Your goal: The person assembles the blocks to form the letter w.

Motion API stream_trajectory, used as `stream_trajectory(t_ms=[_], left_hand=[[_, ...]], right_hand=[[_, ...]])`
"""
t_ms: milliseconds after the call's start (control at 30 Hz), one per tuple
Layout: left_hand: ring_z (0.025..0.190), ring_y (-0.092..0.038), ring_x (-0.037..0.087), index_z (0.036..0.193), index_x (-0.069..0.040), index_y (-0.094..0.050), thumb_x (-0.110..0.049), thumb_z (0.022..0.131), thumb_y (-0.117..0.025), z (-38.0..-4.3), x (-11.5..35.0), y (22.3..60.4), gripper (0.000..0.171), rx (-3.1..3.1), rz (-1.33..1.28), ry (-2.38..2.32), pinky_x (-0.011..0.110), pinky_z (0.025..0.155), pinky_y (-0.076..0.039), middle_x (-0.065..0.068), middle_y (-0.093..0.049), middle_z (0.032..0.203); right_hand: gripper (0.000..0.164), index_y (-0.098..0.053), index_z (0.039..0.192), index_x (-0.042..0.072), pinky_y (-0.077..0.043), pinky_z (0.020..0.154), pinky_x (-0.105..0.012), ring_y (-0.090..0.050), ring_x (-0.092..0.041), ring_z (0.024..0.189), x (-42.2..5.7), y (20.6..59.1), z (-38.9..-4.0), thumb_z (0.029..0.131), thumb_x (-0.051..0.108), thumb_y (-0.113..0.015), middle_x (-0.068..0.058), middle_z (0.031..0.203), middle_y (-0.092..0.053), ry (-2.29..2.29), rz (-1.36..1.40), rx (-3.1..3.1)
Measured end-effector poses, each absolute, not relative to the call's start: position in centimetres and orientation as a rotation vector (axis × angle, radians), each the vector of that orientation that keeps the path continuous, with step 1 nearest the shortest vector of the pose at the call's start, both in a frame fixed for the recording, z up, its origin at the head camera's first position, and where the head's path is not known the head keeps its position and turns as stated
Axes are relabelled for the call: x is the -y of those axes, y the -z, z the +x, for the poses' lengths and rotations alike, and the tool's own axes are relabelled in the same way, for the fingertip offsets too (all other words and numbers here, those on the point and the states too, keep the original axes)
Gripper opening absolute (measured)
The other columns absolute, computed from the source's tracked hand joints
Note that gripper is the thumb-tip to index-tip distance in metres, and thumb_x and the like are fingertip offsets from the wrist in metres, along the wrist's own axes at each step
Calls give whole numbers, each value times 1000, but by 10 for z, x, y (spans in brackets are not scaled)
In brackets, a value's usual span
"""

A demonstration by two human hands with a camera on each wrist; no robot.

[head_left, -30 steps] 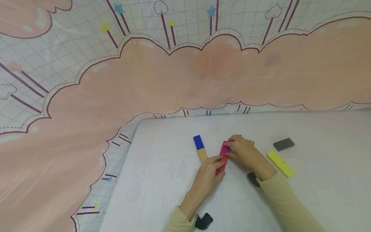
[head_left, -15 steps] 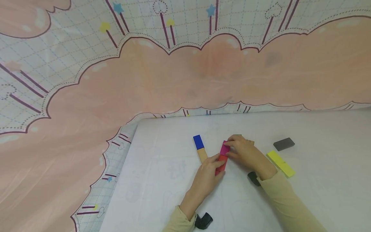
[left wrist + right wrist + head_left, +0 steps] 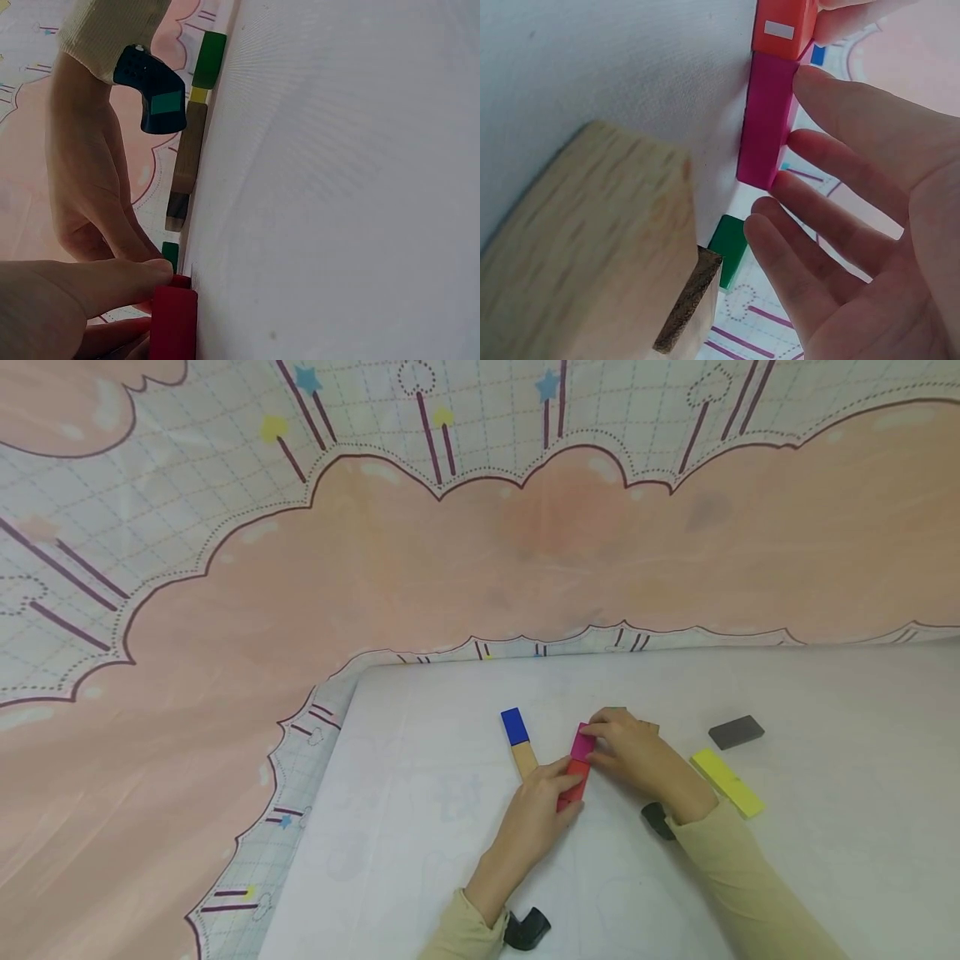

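A red block (image 3: pixel 577 779) and a magenta block (image 3: pixel 581 743) lie end to end in one line on the white tabletop (image 3: pixel 420 827). My left hand (image 3: pixel 528 818) grips the red block, thumb on the near side and fingers over its far part. In the left wrist view the thumb lies along the top of the red block (image 3: pixel 174 322). My right hand (image 3: pixel 633 752) holds the magenta block between thumb and fingers. The right wrist view shows those fingertips on the magenta block (image 3: pixel 769 120), whose end meets the orange-red one (image 3: pixel 784 30).
Left of the hands, a blue block (image 3: pixel 514 727) adjoins a tan block (image 3: pixel 524 760), partly hidden. A green block (image 3: pixel 615 708) and a wooden block (image 3: pixel 649 728) peek out behind the right hand. Farther right lie a dark grey block (image 3: pixel 737 732) and a yellow block (image 3: pixel 727 782).
My left fingertips have shifted slightly left and away from me, off the join of the two blocks. The right hand and the blocks stay in place.
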State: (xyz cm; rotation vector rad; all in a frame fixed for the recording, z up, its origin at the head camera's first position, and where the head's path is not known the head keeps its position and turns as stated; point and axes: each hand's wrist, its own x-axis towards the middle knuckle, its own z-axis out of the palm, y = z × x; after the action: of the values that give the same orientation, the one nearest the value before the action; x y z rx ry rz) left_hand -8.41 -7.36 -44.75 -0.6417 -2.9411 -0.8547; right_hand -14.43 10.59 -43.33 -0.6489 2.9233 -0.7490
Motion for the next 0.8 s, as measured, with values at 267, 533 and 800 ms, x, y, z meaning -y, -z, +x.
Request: stream_trajectory(t_ms=[267, 533, 800], left_hand=[[119, -61, 23, 121, -7, -72, -13, 86, -77, -84, 74, 448, 36, 2951, -633, 854, 32, 94, -55, 9, -61, 137], [122, -60, 24, 123, -6, -70, -16, 87, -77, -85, 73, 447, 38, 2972, -587, 900, 32, 93, -56, 10, -60, 138], [124, -59, 25, 122, -7, -71, -17, 88, -77, -87, 71, 441, 37, 2909, -636, 826, 34, 96, -55, 10, -61, 137]], right_hand=[[37, -71, 119, 3, -50, 79, -55, -56, -33, 115, -107, 432, -144, 85, 15, -79, -14, 118, -64, 764, -661, -2926], [34, -69, 118, -1, -54, 96, -47, -57, -29, 107, -116, 427, -146, 86, 9, -76, -14, 117, -63, 799, -765, -2966], [37, -67, 121, -3, -52, 98, -49, -57, -33, 110, -124, 420, -150, 87, 8, -75, -18, 121, -61, 792, -747, -2961]])
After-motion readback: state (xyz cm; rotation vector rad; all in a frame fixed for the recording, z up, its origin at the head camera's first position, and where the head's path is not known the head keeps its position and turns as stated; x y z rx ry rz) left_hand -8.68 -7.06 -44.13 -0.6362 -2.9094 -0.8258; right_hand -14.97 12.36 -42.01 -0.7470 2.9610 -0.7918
